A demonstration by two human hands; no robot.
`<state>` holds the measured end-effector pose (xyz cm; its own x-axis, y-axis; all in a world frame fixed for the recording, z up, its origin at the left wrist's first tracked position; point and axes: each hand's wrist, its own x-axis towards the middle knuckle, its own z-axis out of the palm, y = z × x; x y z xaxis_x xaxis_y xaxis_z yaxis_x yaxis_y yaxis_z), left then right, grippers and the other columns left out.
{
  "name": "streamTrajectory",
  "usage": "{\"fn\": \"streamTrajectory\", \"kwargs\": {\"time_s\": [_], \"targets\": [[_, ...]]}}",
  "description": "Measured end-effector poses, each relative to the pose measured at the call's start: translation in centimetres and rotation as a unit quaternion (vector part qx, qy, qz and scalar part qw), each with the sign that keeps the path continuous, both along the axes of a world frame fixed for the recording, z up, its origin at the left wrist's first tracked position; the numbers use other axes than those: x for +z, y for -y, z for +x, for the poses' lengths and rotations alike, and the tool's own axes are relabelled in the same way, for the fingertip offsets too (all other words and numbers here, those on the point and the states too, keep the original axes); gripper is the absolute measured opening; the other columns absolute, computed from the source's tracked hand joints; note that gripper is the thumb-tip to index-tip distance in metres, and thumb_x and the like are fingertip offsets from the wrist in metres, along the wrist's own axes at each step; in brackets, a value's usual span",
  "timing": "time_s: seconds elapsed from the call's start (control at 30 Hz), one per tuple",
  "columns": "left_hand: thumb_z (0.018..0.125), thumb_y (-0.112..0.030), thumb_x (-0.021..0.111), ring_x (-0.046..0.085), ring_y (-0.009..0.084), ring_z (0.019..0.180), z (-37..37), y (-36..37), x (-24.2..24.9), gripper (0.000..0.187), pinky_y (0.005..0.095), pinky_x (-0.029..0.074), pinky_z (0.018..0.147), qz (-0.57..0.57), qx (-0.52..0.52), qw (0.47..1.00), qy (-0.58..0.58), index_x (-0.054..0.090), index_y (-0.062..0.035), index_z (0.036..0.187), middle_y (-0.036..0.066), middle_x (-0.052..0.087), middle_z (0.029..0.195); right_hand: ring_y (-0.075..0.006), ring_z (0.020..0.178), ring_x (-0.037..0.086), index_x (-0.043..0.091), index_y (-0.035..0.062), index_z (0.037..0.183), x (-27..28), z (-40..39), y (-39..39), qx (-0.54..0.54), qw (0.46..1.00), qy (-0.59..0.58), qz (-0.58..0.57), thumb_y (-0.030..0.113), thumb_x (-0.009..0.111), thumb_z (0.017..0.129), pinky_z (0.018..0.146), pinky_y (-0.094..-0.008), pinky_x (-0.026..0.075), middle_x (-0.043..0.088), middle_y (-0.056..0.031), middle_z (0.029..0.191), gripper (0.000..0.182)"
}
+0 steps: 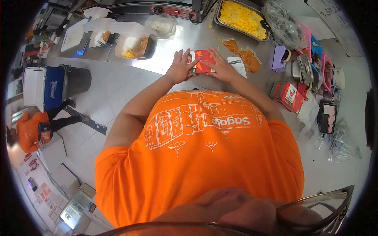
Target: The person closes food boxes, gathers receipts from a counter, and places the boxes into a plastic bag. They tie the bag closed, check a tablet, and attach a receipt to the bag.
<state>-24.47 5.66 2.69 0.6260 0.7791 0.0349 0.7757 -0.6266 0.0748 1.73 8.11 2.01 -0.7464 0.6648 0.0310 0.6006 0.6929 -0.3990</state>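
A red cardboard food box [203,61] with an orange pattern lies on the steel counter in front of my orange shirt. My left hand [182,67] rests along its left side, fingers stretched out and thumb near the box's lower edge. On the right, my right hand [219,66] lies over the box's edge with its fingers spread flat across the red top. Partly under my right forearm is a white printed slip [237,66]. Sealed bags of orange-brown sauce [249,59] lie just beyond it.
A metal tray of yellow food [242,19] sits at the back. Open takeaway boxes [134,47] with food stand on the left beside a clear round container [160,26]. Red boxes [286,96] and a purple holder [278,59] are at right. A person in orange [29,131] is far left.
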Motion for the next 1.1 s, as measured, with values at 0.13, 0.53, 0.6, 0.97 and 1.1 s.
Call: {"fn": "streamTrajectory", "kwargs": {"time_s": [0.13, 0.53, 0.6, 0.97, 1.1], "targets": [[0.087, -0.049, 0.061, 0.026, 0.0534, 0.132, -0.2, -0.9, 0.1, 0.071, 0.0641, 0.022, 0.109, -0.047, -0.011, 0.999, 0.017, 0.033, -0.0297, 0.150, 0.030, 0.023, 0.149, -0.0420, 0.146, 0.011, 0.055, 0.0341, 0.136, 0.4, 0.3, 0.0, 0.002, 0.999, 0.009, -0.036, 0.030, 0.062, 0.092, 0.115, -0.0484, 0.028, 0.011, -0.0182, 0.160, 0.045], [0.088, -0.053, 0.057, 0.022, 0.0574, 0.134, -0.2, 0.0, 0.2, 0.072, 0.0670, 0.019, 0.108, -0.032, -0.019, 0.999, 0.007, 0.031, -0.0302, 0.151, 0.032, 0.020, 0.150, -0.0406, 0.139, 0.033, 0.034, 0.0242, 0.150, 0.6, 0.2, 2.4, -0.034, 0.998, 0.027, -0.046, 0.021, 0.050, 0.097, 0.111, -0.0425, 0.037, 0.012, -0.0114, 0.161, 0.055], [0.086, -0.056, 0.058, 0.022, 0.0574, 0.134, 0.2, 0.7, 0.9, 0.076, 0.0665, 0.018, 0.109, -0.032, -0.014, 0.999, -0.007, 0.029, -0.0300, 0.152, 0.032, 0.020, 0.151, -0.0395, 0.139, 0.033, 0.033, 0.0214, 0.150, -2.0, 0.2, 3.7, -0.057, 0.991, -0.102, -0.072, 0.018, 0.051, 0.097, 0.111, -0.0416, 0.037, 0.011, -0.0126, 0.161, 0.056], [0.077, -0.046, 0.064, 0.045, 0.0487, 0.114, 7.6, 2.1, 0.9, 0.086, 0.0630, 0.041, 0.088, -0.135, 0.319, 0.938, -0.031, 0.025, -0.0308, 0.152, 0.030, 0.036, 0.133, -0.0132, 0.088, 0.064, 0.058, 0.0014, 0.125, 7.5, 24.0, 13.6, -0.361, 0.862, -0.350, -0.062, 0.005, 0.048, 0.097, 0.079, -0.0237, 0.048, 0.065, -0.0093, 0.103, 0.029], [0.088, -0.032, 0.060, 0.069, 0.0330, 0.091, 7.8, 0.3, -0.4, 0.081, 0.0375, 0.058, 0.067, -0.363, 0.300, 0.785, 0.404, 0.016, -0.0205, 0.154, 0.028, 0.063, 0.114, -0.0086, 0.069, 0.052, 0.057, 0.0014, 0.121, 8.6, 40.7, 19.3, -0.615, 0.610, -0.483, 0.129, 0.012, 0.049, 0.099, 0.063, -0.0222, 0.045, 0.060, -0.0068, 0.094, 0.025]]}}
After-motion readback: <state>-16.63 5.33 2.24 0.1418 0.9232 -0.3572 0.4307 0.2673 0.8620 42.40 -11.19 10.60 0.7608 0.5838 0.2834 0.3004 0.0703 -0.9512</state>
